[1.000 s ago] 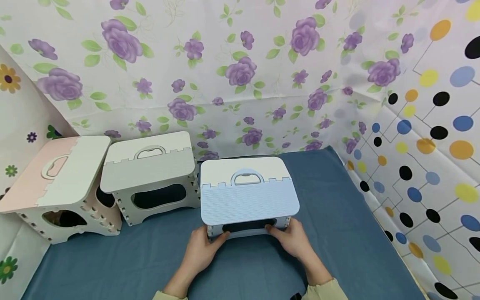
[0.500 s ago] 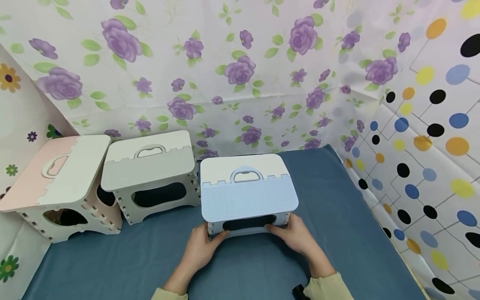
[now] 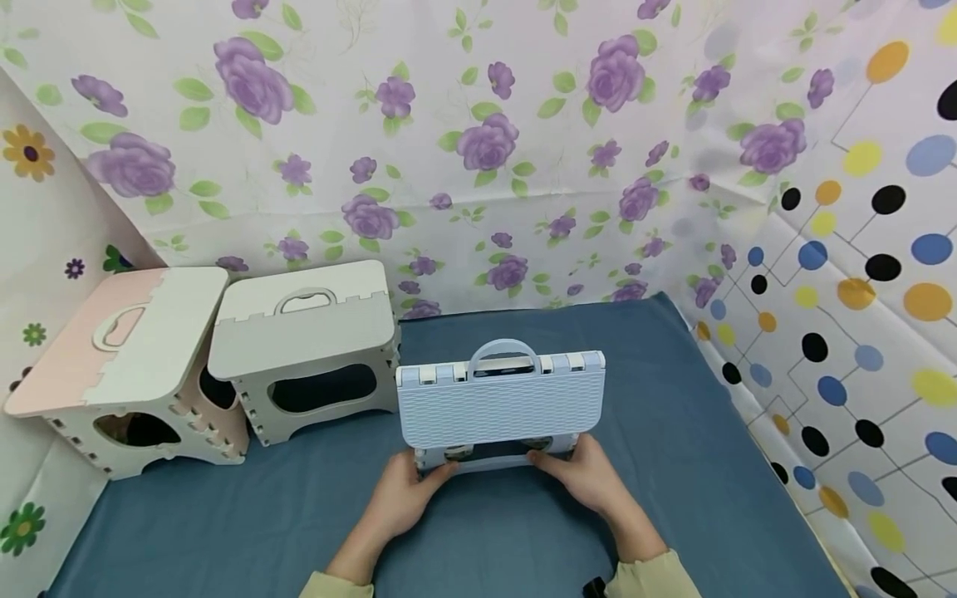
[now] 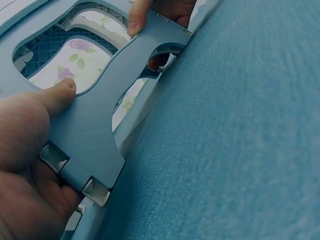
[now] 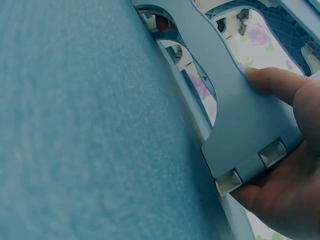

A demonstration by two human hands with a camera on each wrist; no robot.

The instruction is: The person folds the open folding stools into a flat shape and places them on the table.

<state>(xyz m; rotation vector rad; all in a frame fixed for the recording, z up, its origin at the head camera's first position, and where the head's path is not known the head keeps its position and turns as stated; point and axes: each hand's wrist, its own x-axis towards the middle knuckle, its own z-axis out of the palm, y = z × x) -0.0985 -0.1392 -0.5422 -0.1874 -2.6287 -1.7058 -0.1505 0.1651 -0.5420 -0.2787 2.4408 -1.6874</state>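
Note:
A blue and white folding step stool stands in front of me in the head view. Its blue top half tilts toward me, hinge edge up, and the loop handle rises above that edge. The white half is hidden. My left hand grips the left front leg, thumb on the leg panel at the cutout's edge, other fingers around the side. At the other front leg my right hand grips the same way; the right wrist view shows its thumb on the panel.
A grey and white folding stool stands left of the blue one. Farther left is a pink and white stool. Blue cloth covers the table. A flowered curtain hangs behind, and a dotted one on the right.
The stool's flat top has folded at the middle: its white half has gone from sight, and the blue half now slopes with the handle raised. Both hands keep their hold.

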